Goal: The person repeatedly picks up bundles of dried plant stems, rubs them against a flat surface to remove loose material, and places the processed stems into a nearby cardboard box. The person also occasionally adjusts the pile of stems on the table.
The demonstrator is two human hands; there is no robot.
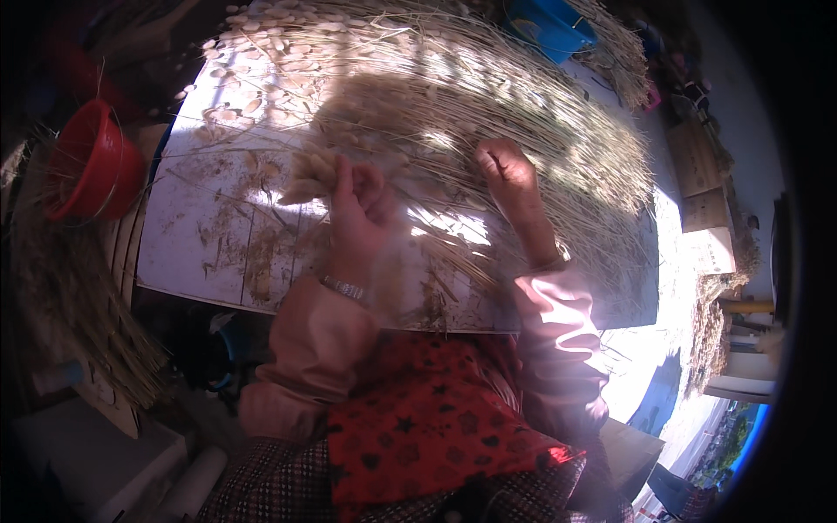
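Observation:
My left hand (362, 213) is closed around a small bunch of dried bunny-tail grass (311, 177), its fluffy pale heads pointing up and left. To the right, my right hand (510, 173) hangs above the stalks with its fingers curled together; whatever they pinch is too small to make out. Beyond both hands a wide heap of dried grass stalks (558, 144) covers the far side of the white table (187, 235). Its fluffy heads (270, 57) lie toward the far left, the bare stems toward the right.
Off the table's left side stands a red plastic basin (103, 166), with a bundle of long stalks (91, 305) below it. A blue basin (549, 30) sits at the far right of the heap. Cardboard boxes (697, 166) line the right side. Plant crumbs litter the tabletop.

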